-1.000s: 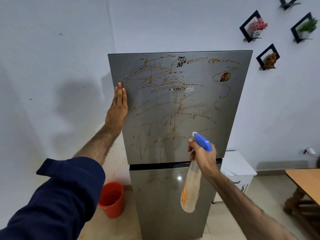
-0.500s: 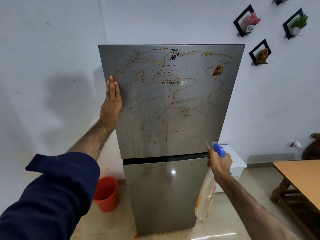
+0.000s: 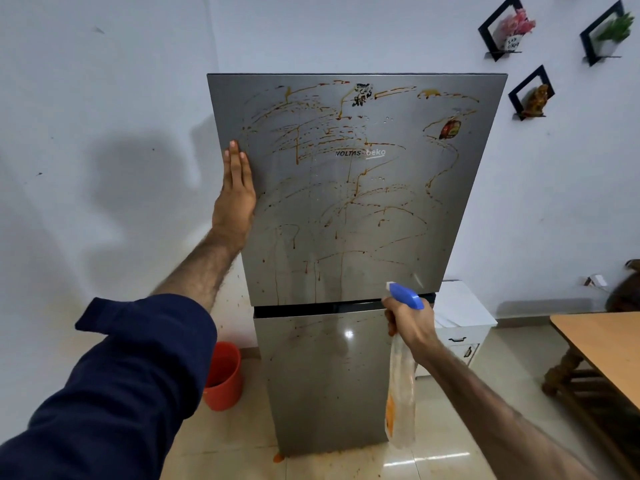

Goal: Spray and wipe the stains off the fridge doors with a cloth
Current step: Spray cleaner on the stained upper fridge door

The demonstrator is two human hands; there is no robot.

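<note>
Fridge doors: the upper door [image 3: 349, 188] carries orange-brown streaks and drips across nearly its whole face, densest above and around the brand lettering; the lower door [image 3: 325, 382], below the dark gap between the two, shows fainter marks near its top edge. The left hand [image 3: 237, 195] lies flat against the left edge of the upper door, its fingers [image 3: 235, 161] straight and together, grasping nothing. The right hand [image 3: 408, 323] is clenched round the neck of a spray bottle [image 3: 401, 386] in front of the gap, at the right side of the fridge; the blue nozzle [image 3: 405, 294] points up and left toward the lower part of the upper door. The clear bottle body hangs down before the lower door. No cloth is visible.

Judged stage: spraying is under way; wiping has not begun.

Risks from here: liquid sprayed on a vertical face may loosen the stains and carry them downward onto the lower door and the floor [image 3: 346, 465], where an orange spot already lies at the foot of the fridge. Aiming past the right edge would wet the white cabinet [image 3: 464, 306] beside the fridge. Pressure from the bracing hand might smear nearby streaks. An orange bucket [image 3: 223, 375] stands left of the fridge base; a wooden desk [image 3: 602, 351] stands well to its right.
</note>
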